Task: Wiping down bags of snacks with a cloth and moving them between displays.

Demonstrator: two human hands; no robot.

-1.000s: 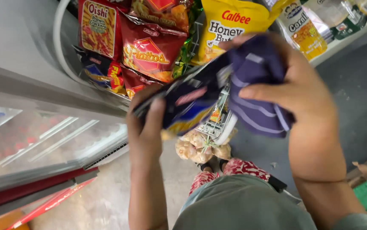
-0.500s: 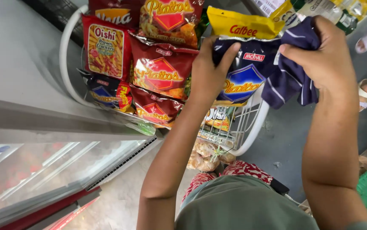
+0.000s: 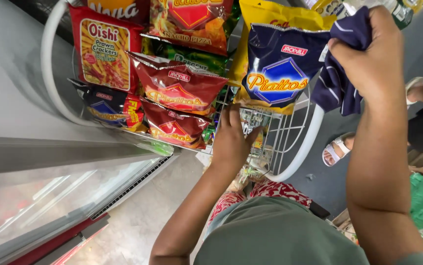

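Right hand [image 3: 376,54] sits at the top right of the view, closed in a fist around a dark blue striped cloth [image 3: 336,86], which bunches out of the grip and hangs down and to the left of the knuckles. Just left of that cloth, touching or nearly so, is the dark blue chip bag [image 3: 280,68] hanging on the white wire rack [image 3: 297,147]; the bag's long axis runs roughly up-down in the view, its crimped top edge uppermost. A yellow snack bag [image 3: 275,17] lies behind it, showing above and along its left edge. Left hand [image 3: 231,140] is lower and centre, fingers spread and loosely open, palm toward the wire grid just under the blue bag's bottom edge; it holds nothing that can be seen, fingertips at or near the wire. So the blue bag lies up and slightly right of the left hand, and directly left of the right hand; the right hand with its cloth is the nearer of the two to the bag's face. Red chip bags [image 3: 179,88] hang left of the left hand, a red prawn cracker bag [image 3: 103,49] further left. Another person's sandalled foot [image 3: 336,147] shows beyond the rack's rim.
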